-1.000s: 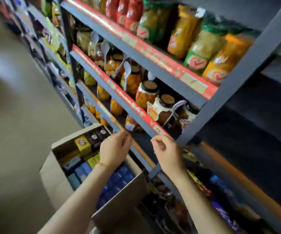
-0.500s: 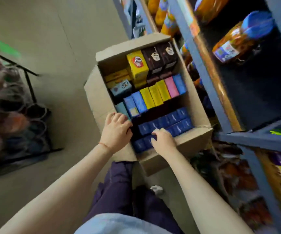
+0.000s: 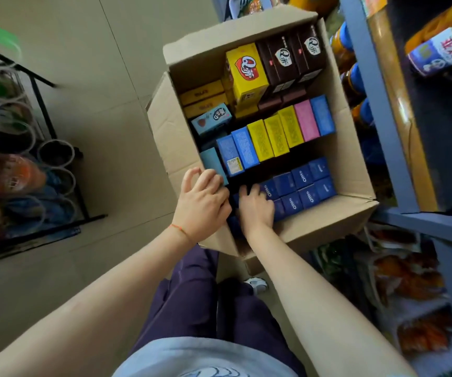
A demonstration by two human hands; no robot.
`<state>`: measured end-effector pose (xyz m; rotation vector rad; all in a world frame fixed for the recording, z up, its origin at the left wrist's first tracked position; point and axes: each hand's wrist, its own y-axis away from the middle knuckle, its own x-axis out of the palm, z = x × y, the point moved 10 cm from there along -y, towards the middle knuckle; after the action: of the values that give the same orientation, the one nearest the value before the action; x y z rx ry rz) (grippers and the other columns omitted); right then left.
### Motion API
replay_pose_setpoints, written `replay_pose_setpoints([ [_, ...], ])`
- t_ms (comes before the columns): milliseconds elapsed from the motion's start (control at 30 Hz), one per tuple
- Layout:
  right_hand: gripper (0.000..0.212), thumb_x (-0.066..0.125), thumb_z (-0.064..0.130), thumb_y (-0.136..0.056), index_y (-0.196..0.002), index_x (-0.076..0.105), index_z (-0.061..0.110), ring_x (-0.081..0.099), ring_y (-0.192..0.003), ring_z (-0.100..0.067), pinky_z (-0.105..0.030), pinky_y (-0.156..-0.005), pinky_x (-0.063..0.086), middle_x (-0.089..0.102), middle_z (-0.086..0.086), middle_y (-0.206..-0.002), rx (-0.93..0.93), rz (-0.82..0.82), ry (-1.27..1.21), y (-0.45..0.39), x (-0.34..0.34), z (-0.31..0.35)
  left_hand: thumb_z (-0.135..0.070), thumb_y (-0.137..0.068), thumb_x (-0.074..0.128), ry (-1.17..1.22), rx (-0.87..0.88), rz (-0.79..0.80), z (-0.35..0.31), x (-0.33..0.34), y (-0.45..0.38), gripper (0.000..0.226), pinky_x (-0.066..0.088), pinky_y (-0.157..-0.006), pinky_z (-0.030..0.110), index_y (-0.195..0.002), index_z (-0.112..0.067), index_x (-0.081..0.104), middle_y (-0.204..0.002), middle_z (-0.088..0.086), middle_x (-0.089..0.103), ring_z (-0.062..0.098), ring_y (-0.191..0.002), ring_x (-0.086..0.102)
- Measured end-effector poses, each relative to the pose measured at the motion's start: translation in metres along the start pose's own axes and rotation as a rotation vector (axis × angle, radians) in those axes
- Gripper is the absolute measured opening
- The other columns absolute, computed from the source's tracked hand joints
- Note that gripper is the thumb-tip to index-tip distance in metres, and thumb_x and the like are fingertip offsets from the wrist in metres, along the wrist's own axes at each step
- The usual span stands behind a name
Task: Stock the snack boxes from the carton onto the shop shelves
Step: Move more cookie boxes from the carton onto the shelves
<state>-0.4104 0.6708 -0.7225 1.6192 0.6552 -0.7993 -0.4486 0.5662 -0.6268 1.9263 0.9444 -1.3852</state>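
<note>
Carton [image 3: 336, 221]: open, on the floor at 12 o'clock from the person, beside the shelf unit [image 3: 366, 104] at 3 o'clock. Contents: dark blue snack boxes [image 3: 305, 186] along the near row; mixed blue, yellow and pink boxes [image 3: 273, 137] behind. Left hand [image 3: 201, 204]: at the carton's near-left corner, fingers curled over a light blue box [image 3: 211, 161]. Right hand [image 3: 257, 209]: fingers spread flat upon the dark blue boxes, whether gripping cannot be told.

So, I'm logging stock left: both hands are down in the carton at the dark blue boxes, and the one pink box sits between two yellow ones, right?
Not quite. In the head view the pink box sits between a yellow box and a blue box.
</note>
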Motion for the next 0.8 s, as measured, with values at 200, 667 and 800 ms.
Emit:
replay_pose_setpoints([
  [200, 0.038, 0.053, 0.017, -0.098, -0.134, 0.04, 0.015, 0.065, -0.103, -0.032, -0.037, -0.073, 0.049, 0.056, -0.013, -0.124, 0.002, 0.054, -0.094, -0.006, -0.002, 0.002, -0.029, -0.092, 0.05, 0.0, 0.004, -0.027, 0.0, 0.0, 0.001, 0.026, 0.023, -0.114, 0.051, -0.085, -0.019, 0.073, -0.104, 0.002, 0.064, 0.024, -0.119, 0.046],
  [667, 0.068, 0.073, 0.034, -0.081, -0.142, 0.043, 0.025, 0.048, -0.115, -0.027, -0.041, -0.094, 0.044, 0.06, -0.003, -0.127, 0.088, -0.215, -0.642, 0.074, -0.092, -0.1, -0.044, -0.084, 0.064, 0.006, -0.089, 0.402, -0.045, -0.025, -0.023, 0.055, 0.027, -0.112, 0.048, -0.135, -0.024, 0.052, -0.125, 0.003, 0.057, 0.029, -0.123, 0.049],
  [800, 0.07, 0.078, 0.03, -0.073, -0.136, 0.047, 0.028, 0.055, -0.111, -0.023, -0.038, -0.094, 0.047, 0.062, -0.002, -0.119, 0.077, -0.29, -0.868, 0.13, -0.145, -0.149, -0.034, -0.075, 0.081, 0.368, -0.053, 0.434, -0.107, -0.063, -0.042, 0.086, 0.04, -0.103, 0.036, -0.149, -0.021, 0.038, -0.14, 0.006, 0.05, 0.028, -0.129, 0.047],
])
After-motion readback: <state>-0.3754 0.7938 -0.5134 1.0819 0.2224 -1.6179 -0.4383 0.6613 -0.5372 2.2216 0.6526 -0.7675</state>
